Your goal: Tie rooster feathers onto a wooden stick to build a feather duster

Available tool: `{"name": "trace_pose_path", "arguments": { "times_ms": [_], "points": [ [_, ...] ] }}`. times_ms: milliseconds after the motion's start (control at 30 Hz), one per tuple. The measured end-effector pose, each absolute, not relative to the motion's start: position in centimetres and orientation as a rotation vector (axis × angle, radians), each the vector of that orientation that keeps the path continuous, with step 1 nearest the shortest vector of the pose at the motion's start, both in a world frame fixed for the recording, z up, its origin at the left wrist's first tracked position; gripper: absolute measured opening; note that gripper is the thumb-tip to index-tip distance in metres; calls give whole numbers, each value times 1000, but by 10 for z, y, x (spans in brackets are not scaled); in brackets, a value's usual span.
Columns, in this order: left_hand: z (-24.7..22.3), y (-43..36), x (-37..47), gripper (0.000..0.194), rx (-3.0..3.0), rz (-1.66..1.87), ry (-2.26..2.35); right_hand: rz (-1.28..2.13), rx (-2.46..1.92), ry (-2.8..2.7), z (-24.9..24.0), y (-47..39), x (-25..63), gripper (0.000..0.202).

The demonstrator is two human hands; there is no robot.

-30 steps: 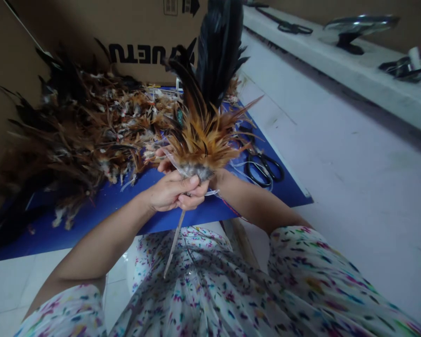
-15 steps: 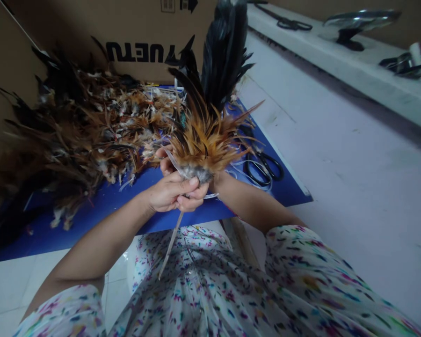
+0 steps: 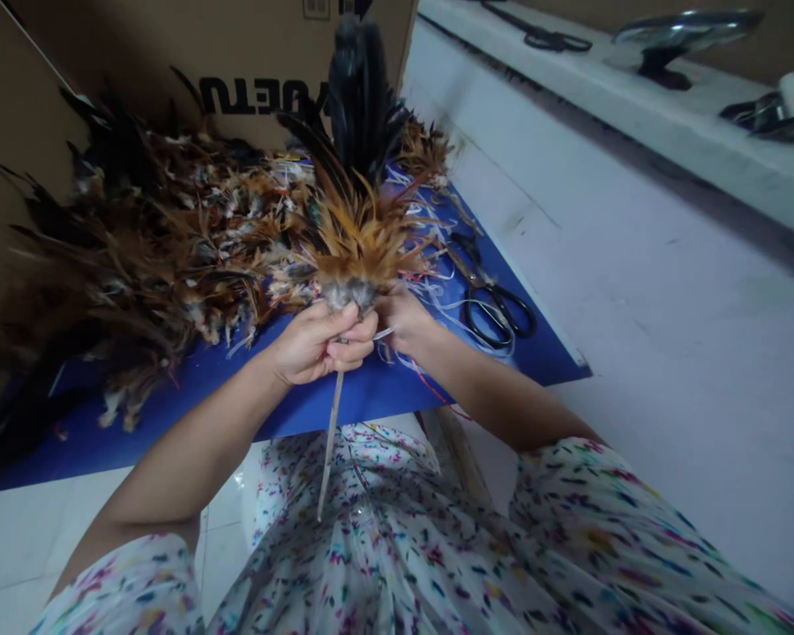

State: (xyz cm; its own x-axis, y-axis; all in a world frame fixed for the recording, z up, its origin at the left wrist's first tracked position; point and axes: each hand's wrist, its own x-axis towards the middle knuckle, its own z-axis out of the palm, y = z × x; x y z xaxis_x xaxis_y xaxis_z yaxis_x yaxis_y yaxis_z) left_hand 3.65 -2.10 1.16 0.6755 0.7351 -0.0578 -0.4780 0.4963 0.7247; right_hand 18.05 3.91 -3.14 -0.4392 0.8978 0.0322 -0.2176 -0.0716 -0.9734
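Observation:
My left hand (image 3: 321, 339) is closed round the base of a feather duster (image 3: 363, 231), a bundle of brown and orange feathers with long black ones rising from the top. Its thin stick (image 3: 331, 450) points down toward my lap. Grey fluff shows just above my left thumb. My right hand (image 3: 407, 322) is at the right of the bundle's base, partly behind the feathers, its fingers curled and mostly hidden. A short length of white string (image 3: 384, 333) runs between that hand and the bundle.
A large heap of loose feathers (image 3: 159, 247) covers the left of the blue table (image 3: 318, 410). Black-handled scissors (image 3: 499, 313) lie at the right among tangled white string. Behind stands a cardboard box (image 3: 265, 44). A ledge (image 3: 602, 115) at right carries another pair of scissors (image 3: 556, 40).
The feather duster has shifted left, its stick now hanging more upright. My right hand has come from behind the bundle round to its right side.

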Motion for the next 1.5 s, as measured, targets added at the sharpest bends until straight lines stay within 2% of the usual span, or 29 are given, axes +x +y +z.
{"name": "trace_pose_path", "arguments": {
  "times_ms": [133, 367, 600, 800, 1000, 1300, 1500],
  "points": [
    [11, -18, 38, 30, 719, 821, 430, 1610, -714, -1223, -30, 40, 187, 39],
    [7, -12, 41, 31, 652, 903, 575, 1182, -802, -1486, -25, 40, 197, 36],
    [2, -7, 41, 35, 586, 953, 699, 930, -843, -1683, -27, 40, 200, 34],
    [-1, -5, 42, 25, 601, 1000, 754, 633, -744, -1853, -25, 35, 201, 18],
    [-2, -5, 44, 33, 554, 956, 833, 372, -653, -1931, -30, 36, 199, 26],
    [-1, -5, 42, 30, 572, 942, 873, 263, -497, -2039, -34, 49, 197, 25],
    [-1, -1, 35, 17, 574, 921, 845, 213, -402, -2101, -33, 60, 194, 25]
  ]
}}
